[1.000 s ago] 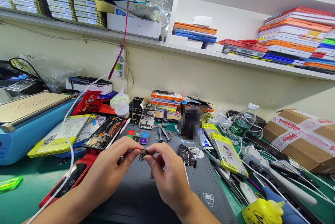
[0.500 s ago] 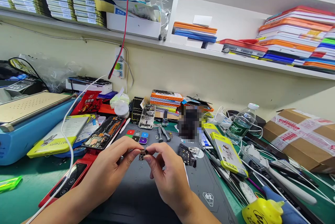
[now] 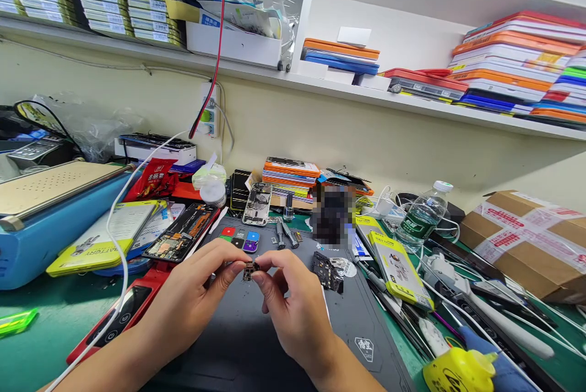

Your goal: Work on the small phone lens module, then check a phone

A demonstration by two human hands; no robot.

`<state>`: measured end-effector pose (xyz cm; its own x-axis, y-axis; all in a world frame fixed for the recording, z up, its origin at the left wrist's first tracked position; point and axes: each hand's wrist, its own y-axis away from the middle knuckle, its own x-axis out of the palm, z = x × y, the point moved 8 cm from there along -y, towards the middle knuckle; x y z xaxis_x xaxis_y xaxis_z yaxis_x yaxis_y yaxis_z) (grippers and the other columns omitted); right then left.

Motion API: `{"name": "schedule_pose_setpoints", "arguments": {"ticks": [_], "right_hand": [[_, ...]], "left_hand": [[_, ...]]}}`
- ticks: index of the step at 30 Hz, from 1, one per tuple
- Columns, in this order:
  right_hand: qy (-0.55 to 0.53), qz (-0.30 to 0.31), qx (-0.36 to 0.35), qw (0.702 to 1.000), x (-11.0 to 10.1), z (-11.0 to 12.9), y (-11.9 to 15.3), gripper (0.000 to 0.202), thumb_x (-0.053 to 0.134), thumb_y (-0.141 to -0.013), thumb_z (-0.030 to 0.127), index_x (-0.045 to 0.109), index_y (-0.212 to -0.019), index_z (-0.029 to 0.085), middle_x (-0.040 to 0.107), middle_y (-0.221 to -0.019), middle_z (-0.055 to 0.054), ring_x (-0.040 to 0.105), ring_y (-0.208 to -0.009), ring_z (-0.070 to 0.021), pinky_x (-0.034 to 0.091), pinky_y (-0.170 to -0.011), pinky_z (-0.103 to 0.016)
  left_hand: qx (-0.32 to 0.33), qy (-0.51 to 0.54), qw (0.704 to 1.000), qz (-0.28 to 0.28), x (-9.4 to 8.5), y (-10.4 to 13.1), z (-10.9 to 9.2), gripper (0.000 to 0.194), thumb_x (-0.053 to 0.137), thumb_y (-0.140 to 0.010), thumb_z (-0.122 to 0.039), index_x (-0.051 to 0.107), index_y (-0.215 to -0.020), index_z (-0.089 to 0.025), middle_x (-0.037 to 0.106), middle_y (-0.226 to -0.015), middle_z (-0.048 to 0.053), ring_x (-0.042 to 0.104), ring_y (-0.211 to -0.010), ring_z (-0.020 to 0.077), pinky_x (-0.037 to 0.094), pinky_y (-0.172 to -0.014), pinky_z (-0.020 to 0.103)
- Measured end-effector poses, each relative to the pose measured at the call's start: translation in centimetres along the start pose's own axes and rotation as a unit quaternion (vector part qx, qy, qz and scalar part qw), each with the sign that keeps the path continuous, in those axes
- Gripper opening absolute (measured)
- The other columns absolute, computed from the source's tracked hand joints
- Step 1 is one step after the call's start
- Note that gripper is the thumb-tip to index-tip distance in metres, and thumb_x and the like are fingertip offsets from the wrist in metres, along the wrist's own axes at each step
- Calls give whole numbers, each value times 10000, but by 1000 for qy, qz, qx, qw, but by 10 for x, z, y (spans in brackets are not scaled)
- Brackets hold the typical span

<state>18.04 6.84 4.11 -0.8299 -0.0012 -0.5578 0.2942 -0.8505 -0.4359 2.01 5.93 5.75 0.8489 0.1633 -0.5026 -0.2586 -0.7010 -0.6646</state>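
A small electronic part (image 3: 248, 271) with brown and metallic patches is held up above the dark grey mat (image 3: 220, 343). My left hand (image 3: 196, 291) pinches its left side between thumb and forefinger. On its right side, my right hand (image 3: 293, 300) grips it the same way, the other fingers curled under. Just beyond the fingers lies a colourful magnetic-looking pad (image 3: 240, 239). Tweezer-like grey tools (image 3: 286, 233) rest further back. To the right of my right hand sits a black component with torn foil (image 3: 327, 271).
Opened phones (image 3: 183, 233) and a red device (image 3: 123, 315) lie left. Battery packs (image 3: 400, 270), a water bottle (image 3: 423, 215), cables and a yellow bottle (image 3: 460, 370) crowd the right. A white cable (image 3: 112, 227) crosses over the left side; a red-black wire (image 3: 222, 32) hangs down.
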Motion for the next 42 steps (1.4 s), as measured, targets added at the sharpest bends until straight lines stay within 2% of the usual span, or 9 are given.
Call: {"name": "schedule_pose_setpoints", "arguments": {"ticks": [12, 42], "right_hand": [[-1, -6, -18, 1000, -3, 2, 2, 339, 486, -1093, 394, 716, -1181, 160, 609, -1054, 42, 478, -744, 204, 321, -636, 152], [-2, 6, 9, 1000, 1, -1, 1, 390, 485, -1090, 434, 727, -1168, 140, 609, -1053, 19, 519, -819, 196, 321, -643, 154]], "left_hand": [[-1, 4, 1000, 2, 0, 1, 1, 246, 472, -1126, -124, 717, -1102, -121, 577, -1106, -52, 518, -1076, -164, 392, -981, -103], [-18, 19, 1000, 6, 1, 3, 5, 278, 468, -1144, -184, 731, -1077, -119, 582, -1095, -44, 528, -1059, -163, 396, -971, -119]]}}
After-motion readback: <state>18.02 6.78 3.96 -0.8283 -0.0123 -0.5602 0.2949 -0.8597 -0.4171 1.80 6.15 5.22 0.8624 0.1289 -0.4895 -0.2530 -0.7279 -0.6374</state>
